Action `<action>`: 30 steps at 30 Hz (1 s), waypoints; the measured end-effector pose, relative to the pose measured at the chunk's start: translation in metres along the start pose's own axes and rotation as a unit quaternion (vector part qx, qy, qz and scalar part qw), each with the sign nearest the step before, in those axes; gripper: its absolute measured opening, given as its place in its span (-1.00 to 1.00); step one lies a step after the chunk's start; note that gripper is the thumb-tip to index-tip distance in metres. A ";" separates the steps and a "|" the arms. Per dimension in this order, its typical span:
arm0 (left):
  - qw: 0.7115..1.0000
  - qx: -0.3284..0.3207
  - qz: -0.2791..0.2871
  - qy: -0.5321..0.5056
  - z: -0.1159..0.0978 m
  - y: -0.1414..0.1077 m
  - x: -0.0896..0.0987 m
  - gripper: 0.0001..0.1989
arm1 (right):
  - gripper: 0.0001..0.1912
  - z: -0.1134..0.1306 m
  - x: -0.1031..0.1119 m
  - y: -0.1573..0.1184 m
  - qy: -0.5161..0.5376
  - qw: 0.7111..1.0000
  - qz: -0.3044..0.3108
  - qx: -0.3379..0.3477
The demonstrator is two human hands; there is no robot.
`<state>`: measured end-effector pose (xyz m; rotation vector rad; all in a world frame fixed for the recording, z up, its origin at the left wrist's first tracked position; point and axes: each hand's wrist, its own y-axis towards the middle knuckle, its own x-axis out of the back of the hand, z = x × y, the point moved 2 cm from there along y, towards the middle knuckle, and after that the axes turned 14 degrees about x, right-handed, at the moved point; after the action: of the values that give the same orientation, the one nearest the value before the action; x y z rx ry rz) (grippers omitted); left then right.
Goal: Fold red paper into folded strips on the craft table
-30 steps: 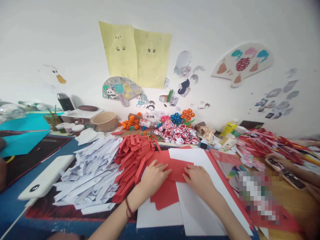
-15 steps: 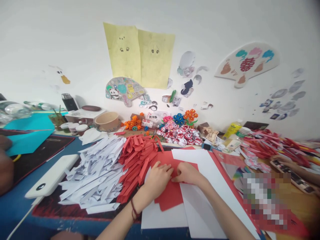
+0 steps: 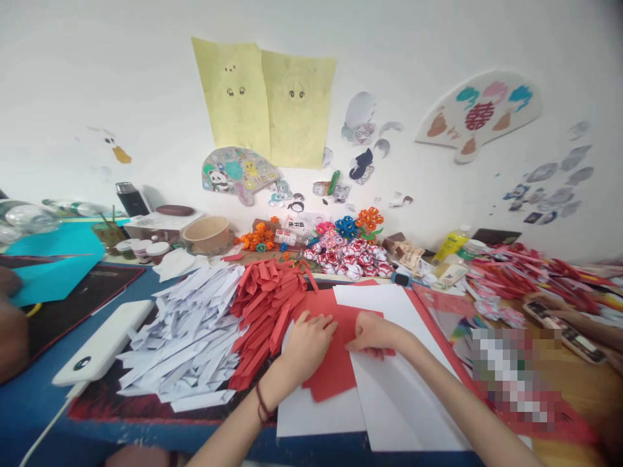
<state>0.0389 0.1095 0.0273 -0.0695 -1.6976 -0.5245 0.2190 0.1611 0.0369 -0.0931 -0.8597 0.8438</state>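
Observation:
Red paper sheets (image 3: 335, 370) lie over white sheets (image 3: 316, 415) on the table. My left hand (image 3: 309, 344) rests on the red paper with its fingers bent and spread a little. Just to its right, my right hand (image 3: 372, 334) is closed at the right edge of the red paper, its thumb and forefinger together; whether it pinches an edge is hidden. A pile of folded red strips (image 3: 267, 311) is beside my left hand, and a larger pile of folded white strips (image 3: 187, 337) is left of that.
A white power bank (image 3: 102, 344) with a cable lies at the left. Paper flowers (image 3: 350, 253), a round box (image 3: 207, 235) and bottles stand along the wall. Other people's hands are at both sides, one holding a phone (image 3: 564, 331).
My right hand has moved slightly right, away from my left hand. My left hand stays on the red paper. The view has shifted a little.

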 end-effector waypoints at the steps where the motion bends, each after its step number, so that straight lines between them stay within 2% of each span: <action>1: 1.000 0.001 0.000 0.001 0.000 0.000 -0.001 -0.73 | -0.65 -0.003 0.000 -0.002 0.005 1.000 0.003 -0.006; 8: 1.000 -0.002 0.000 -0.002 0.001 -0.002 -0.005 -0.72 | -0.58 -0.020 0.003 -0.006 0.044 0.999 0.026 -0.005; 17: 1.000 -0.002 0.007 0.001 0.002 -0.003 -0.003 -0.66 | -0.52 -0.050 0.017 -0.057 0.042 0.995 0.016 -0.088; 22: 1.000 -0.002 0.003 0.005 0.001 -0.004 -0.003 -0.65 | -0.54 -0.063 0.017 -0.068 0.029 0.994 0.015 -0.104; 26: 1.000 -0.006 -0.007 0.006 0.000 -0.005 -0.003 -0.69 | -0.58 -0.054 0.018 -0.069 -0.044 0.991 0.031 -0.125; 30: 1.000 -0.008 -0.007 0.012 -0.002 -0.003 -0.005 -0.56 | -0.79 -0.023 0.017 -0.065 -0.208 0.965 0.024 -0.157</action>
<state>0.0408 0.1077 0.0221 -0.0640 -1.6717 -0.5474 0.2818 0.1340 0.0576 -0.2201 -1.3905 0.7776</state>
